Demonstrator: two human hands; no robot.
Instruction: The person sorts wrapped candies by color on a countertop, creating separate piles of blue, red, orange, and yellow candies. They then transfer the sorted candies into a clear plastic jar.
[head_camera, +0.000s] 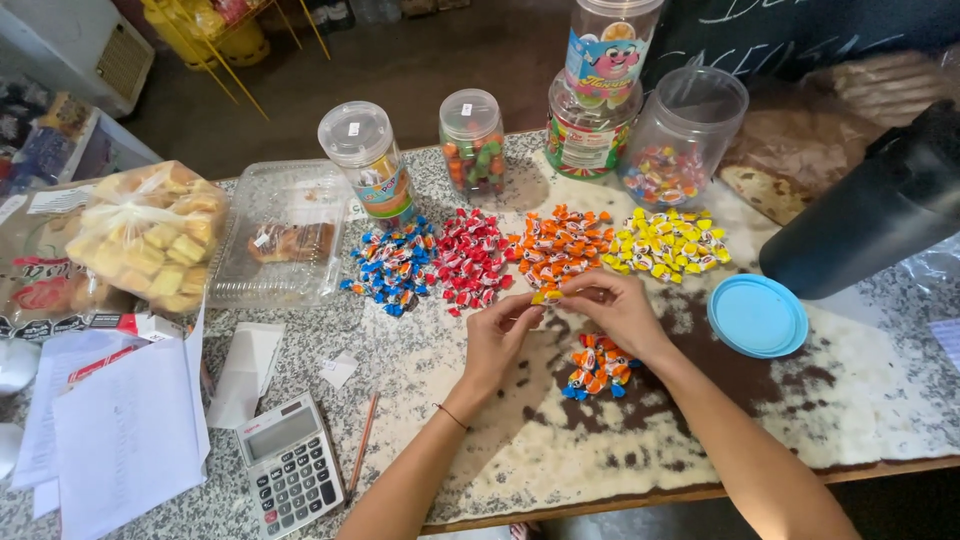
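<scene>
Both hands meet at the middle of the speckled stone surface (420, 350): the left hand (497, 335) and the right hand (615, 312) each pinch one end of a small yellow-and-orange wrapped candy (547, 296), so each grip is closed on it, and the candy sits just near of the orange pile. Beyond the hands four sorted heaps of wrapped candies run left to right: a blue pile (392, 265), a red pile (468, 258), an orange pile (556, 245) and a yellow pile (668, 243). A small mixed cluster of orange and blue candies (597, 366) lies under the right wrist. Farther back stand the containers: a clear plastic jar with a white lid (366, 160) (its contents hidden by the label), a narrow clear jar of orange and green sweets (473, 140), a lidded round jar (583, 135) with a taller labelled jar (607, 45) stacked on it, and an open clear plastic jar (680, 135) holding a low layer of mixed wrapped candies. A round light-blue lid (757, 316) lies flat to the right, near of a dark cylindrical container (860, 220). At far left, a clear plastic clamshell box (275, 235) holds a pastry, and a tied clear bag (150, 235) holds yellow snack pieces. A grey calculator (290, 465) rests at the near left.
</scene>
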